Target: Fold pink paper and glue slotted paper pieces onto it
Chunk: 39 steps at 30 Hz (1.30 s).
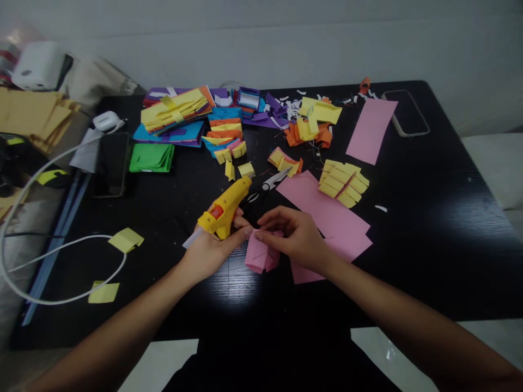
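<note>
A small folded pink paper piece [261,255] is pinched at its top edge between my two hands. My left hand [214,247] has thumb and finger at its left corner, and a yellow glue gun [225,208] lies over that same hand, nozzle pointing up and right. My right hand [296,237] is closed on the piece from the right, its fingers bent over the top. Larger pink sheets [327,215] lie under and behind my right hand. Scissors [269,184] rest just beyond my hands, beside an orange and yellow folded strip [285,161].
Stacks of coloured folded paper [175,111], green paper [152,158] and paper scraps line the back. A phone [112,165] lies left, another [405,113] back right. A white cable [61,302] loops at the left near yellow pieces [104,292]. Yellow strips [344,182] lie right.
</note>
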{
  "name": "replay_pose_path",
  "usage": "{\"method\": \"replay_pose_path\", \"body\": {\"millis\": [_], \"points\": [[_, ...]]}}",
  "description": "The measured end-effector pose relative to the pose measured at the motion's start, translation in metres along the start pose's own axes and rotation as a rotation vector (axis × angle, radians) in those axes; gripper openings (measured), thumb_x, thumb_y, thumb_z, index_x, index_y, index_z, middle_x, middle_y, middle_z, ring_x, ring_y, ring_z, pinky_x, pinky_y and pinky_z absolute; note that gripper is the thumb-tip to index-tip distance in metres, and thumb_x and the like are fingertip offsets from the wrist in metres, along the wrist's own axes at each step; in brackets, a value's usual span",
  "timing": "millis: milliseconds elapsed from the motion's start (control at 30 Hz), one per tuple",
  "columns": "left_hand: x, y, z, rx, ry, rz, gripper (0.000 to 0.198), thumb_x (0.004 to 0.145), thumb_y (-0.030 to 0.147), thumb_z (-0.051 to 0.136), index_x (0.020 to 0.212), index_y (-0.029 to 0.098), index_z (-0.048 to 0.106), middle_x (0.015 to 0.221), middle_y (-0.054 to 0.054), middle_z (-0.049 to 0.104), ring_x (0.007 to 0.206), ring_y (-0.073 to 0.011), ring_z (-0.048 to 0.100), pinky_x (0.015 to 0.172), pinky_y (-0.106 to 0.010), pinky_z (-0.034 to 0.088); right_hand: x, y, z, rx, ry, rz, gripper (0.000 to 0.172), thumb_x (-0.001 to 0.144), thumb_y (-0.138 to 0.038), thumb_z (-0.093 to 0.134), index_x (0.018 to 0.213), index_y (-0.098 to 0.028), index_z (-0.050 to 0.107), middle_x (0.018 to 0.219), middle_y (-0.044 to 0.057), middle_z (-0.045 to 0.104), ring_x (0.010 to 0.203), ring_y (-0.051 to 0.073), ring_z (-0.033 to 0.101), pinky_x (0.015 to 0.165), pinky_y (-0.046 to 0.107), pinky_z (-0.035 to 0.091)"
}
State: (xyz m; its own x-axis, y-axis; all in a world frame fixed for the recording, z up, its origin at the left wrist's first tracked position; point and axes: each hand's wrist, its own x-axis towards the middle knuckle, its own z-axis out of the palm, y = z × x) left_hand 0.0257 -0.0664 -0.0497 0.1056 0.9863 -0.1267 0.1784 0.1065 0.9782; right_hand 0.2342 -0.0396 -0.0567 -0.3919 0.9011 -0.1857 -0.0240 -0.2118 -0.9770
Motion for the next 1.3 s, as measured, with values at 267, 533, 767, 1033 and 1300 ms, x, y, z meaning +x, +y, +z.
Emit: {"method": "replay_pose_path", "body": {"millis": [267,533,767,1033,1300], "points": [[0.008,0.007,-0.011,-0.056,0.128,0.039,0.03,0.087,0.026,0.081,0.106,0.022,0.057,0.075,0.005,0.069,0.06,-0.0121,0.064,0.059,-0.025,0.057,0.004,-0.002,-0.004,0.099,-0.004,0.061,0.029,0.072,-0.031,0.097,0.095,-0.022,0.082,0.084,0.001,0.081,0.078,0.016,0.076,0.075,0.03,0.061],[0.008,0.007,-0.013,-0.141,0.161,0.105,0.023,0.092,0.024,0.076,0.107,0.021,0.059,0.077,0.004,0.068,0.058,-0.0095,0.062,0.053,-0.02,0.054,0.005,-0.006,-0.008,0.001,-0.023,0.016,0.018,0.085,-0.035,0.085,0.098,-0.023,0.084,0.088,0.003,0.08,0.077,0.016,0.071,0.071,0.03,0.057],[0.01,0.011,-0.015,-0.134,0.256,0.054,0.033,0.086,0.031,0.083,0.106,0.02,0.059,0.075,0.003,0.073,0.056,-0.0114,0.064,0.055,-0.023,0.057,0.007,-0.009,-0.012,0.075,0.025,-0.011,0.018,0.086,-0.036,0.085,0.092,-0.022,0.076,0.083,-0.001,0.074,0.071,0.013,0.065,0.064,0.026,0.051],[0.009,0.02,-0.016,-0.11,0.339,0.005,0.042,0.074,0.025,0.093,0.098,0.025,0.058,0.076,0.003,0.078,0.072,-0.0188,0.075,0.08,-0.035,0.064,0.009,-0.009,-0.015,0.218,0.018,0.087,0.04,0.073,-0.033,0.097,0.104,-0.023,0.073,0.088,-0.001,0.075,0.068,0.013,0.066,0.062,0.027,0.053],[0.013,0.019,-0.017,-0.141,0.313,0.018,0.035,0.08,0.029,0.087,0.102,0.021,0.06,0.079,0.002,0.074,0.059,-0.0129,0.064,0.057,-0.027,0.056,0.009,-0.007,-0.014,0.296,-0.019,0.096,0.032,0.075,-0.02,0.087,0.106,-0.027,0.085,0.089,-0.002,0.072,0.07,0.012,0.064,0.063,0.026,0.056]]}}
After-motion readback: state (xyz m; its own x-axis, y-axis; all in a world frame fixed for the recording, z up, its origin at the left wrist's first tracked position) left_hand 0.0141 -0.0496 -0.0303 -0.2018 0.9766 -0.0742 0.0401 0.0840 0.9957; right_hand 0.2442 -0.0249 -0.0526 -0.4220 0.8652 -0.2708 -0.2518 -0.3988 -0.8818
